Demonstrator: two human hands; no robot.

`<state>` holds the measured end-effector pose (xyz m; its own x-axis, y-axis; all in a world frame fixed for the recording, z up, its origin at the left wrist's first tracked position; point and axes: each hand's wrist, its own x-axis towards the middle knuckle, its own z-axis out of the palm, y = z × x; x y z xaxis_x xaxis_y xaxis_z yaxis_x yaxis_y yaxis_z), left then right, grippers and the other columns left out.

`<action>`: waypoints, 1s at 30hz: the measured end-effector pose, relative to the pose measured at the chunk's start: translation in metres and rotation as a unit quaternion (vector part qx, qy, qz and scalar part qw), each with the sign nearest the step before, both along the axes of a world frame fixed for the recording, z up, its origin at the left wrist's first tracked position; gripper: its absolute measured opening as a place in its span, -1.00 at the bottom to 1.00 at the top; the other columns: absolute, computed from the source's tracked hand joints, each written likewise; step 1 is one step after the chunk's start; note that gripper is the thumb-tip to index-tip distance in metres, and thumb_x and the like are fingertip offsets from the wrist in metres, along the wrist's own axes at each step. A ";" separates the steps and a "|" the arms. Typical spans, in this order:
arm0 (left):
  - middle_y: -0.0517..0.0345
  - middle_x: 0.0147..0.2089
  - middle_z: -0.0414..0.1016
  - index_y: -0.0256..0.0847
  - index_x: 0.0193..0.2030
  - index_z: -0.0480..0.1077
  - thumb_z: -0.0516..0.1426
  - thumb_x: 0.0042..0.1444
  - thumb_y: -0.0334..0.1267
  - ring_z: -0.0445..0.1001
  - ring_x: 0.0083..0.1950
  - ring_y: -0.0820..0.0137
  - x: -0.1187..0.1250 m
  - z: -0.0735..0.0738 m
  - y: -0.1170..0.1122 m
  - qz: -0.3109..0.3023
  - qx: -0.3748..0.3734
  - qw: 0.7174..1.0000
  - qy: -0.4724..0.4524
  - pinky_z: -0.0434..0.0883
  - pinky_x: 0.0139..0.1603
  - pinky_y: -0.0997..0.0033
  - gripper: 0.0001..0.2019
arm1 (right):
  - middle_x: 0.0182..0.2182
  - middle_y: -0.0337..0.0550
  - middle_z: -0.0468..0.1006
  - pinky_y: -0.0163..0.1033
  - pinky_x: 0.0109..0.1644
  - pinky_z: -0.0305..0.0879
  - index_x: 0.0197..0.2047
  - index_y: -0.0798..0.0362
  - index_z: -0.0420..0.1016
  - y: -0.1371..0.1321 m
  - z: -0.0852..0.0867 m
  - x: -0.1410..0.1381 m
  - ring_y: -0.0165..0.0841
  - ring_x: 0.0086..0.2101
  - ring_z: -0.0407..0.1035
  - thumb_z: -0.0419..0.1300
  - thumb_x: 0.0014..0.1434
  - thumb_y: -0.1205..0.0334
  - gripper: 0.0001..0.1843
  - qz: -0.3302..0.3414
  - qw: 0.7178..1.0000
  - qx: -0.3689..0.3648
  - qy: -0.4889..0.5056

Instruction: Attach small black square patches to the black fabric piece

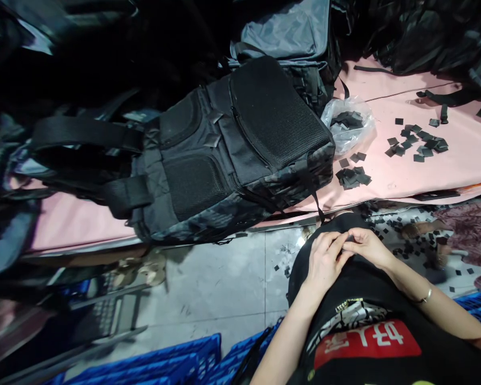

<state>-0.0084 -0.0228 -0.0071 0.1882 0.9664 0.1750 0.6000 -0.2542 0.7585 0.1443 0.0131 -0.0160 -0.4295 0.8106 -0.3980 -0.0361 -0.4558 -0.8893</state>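
At lower right, the left hand (324, 258) and right hand (369, 247) pinch a dark piece (349, 238), apparently working it; the next move needs fingertip precision.

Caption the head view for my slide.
Bare left hand and right hand meet near a black mesh-padded fabric backpack on pink sheeting.

This looks like a bag workshop: a black backpack (264, 120) and other bags (284, 35) crowd a long pink-covered table (468, 149), where small dark squares (351, 179) lie in loose piles near a clear plastic bag (347, 141) holding more. Similar squares litter the grey floor (232, 278), and blue plastic crates (164, 366) stand on it.
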 end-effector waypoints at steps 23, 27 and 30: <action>0.12 -0.39 0.43 -0.24 -0.32 0.50 0.15 0.00 -0.17 0.35 -0.39 0.47 0.007 0.004 -0.005 0.196 -0.224 0.912 -0.281 0.31 -0.35 0.48 -0.80 | -0.50 -0.23 0.49 -0.38 -0.52 0.30 -0.12 0.09 0.28 -0.003 -0.005 0.002 -0.47 -0.55 0.39 0.17 0.09 0.08 -0.66 -0.025 0.995 -0.038 0.091; 0.17 -0.53 0.40 -0.30 -0.32 0.52 0.22 -0.09 -0.16 0.19 -0.55 0.58 0.005 0.004 -0.002 0.163 -0.335 0.846 -0.381 0.18 -0.51 0.53 -0.75 | -0.57 -0.30 0.44 -0.42 -0.60 0.20 -0.10 0.07 0.20 -0.004 -0.004 0.002 -0.50 -0.64 0.33 0.14 0.11 0.10 -0.66 0.033 0.993 -0.048 0.099; 0.17 -0.58 0.39 -0.34 -0.35 0.53 0.26 -0.17 -0.17 0.16 -0.58 0.60 0.004 0.007 0.000 0.160 -0.383 0.809 -0.416 0.13 -0.55 0.54 -0.73 | -0.57 -0.30 0.44 -0.43 -0.62 0.17 -0.09 0.09 0.19 -0.004 -0.002 0.004 -0.51 -0.66 0.31 0.14 0.12 0.08 -0.65 0.058 0.992 -0.065 0.095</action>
